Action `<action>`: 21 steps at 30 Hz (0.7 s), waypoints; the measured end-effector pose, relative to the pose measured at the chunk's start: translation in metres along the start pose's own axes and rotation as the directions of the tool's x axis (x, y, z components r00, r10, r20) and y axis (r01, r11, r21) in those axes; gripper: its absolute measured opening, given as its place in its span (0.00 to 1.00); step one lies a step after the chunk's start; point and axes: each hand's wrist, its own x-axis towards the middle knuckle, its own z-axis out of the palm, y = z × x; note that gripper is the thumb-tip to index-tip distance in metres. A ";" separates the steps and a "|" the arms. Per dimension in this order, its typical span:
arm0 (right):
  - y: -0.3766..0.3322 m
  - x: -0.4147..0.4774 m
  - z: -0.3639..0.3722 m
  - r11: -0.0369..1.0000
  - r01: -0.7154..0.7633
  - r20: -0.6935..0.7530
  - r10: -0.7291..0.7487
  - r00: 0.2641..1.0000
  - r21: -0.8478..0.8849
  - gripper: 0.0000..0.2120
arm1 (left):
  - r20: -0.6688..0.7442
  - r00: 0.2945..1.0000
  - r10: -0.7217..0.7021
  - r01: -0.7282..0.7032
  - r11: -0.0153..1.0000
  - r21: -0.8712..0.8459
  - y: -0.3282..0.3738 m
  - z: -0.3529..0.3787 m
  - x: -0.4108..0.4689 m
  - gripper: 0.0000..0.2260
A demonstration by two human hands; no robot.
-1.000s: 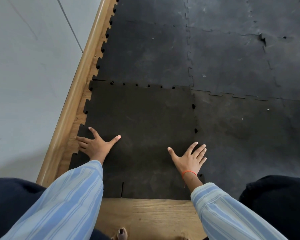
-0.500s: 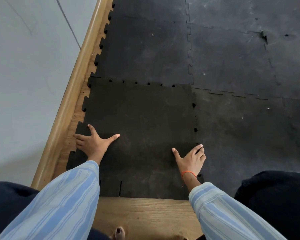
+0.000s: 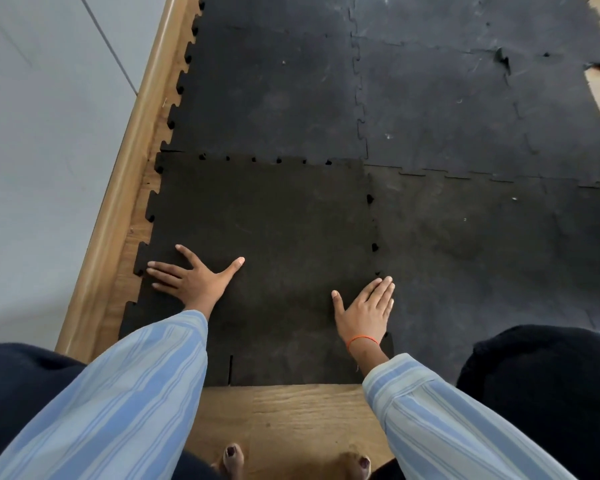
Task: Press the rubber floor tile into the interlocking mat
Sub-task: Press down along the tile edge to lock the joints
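Both hands flat, fingers spread, gripping nothing: left hand [image 3: 194, 280] and right hand [image 3: 366, 311] lower-centre, bearing down on tile [image 3: 264, 220] to seat tabs into mat [image 3: 447, 116].

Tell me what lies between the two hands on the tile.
Head view: only bare rubber floor tile lies between the left hand and right hand; nothing rests there.

Near left corner of tile [image 3: 264, 237] hidden under left sleeve [image 3: 125, 403]. Tile surface beneath both palms covered; contact pressure not determinable. Mat [image 3: 465, 116] cut off at top and right frame edges. Both sleeves cut off at bottom edge. Toes [image 3: 232, 459] partly cropped at bottom edge.
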 end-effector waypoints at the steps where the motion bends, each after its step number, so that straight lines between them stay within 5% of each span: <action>1: 0.003 -0.002 0.001 1.000 0.017 0.006 -0.017 1.000 -0.016 0.44 | 0.008 1.000 0.022 -0.022 1.000 0.012 0.005 0.004 -0.004 0.60; 12: 0.016 0.004 0.001 0.995 0.092 0.098 -0.088 0.991 -0.043 0.43 | 0.063 0.969 0.238 -0.242 0.967 0.075 0.052 0.023 -0.038 0.56; 21: 0.006 0.005 -0.003 0.895 -0.126 -0.025 0.151 0.988 0.428 0.49 | 0.098 0.942 0.320 -0.330 0.938 0.109 0.064 0.031 -0.050 0.57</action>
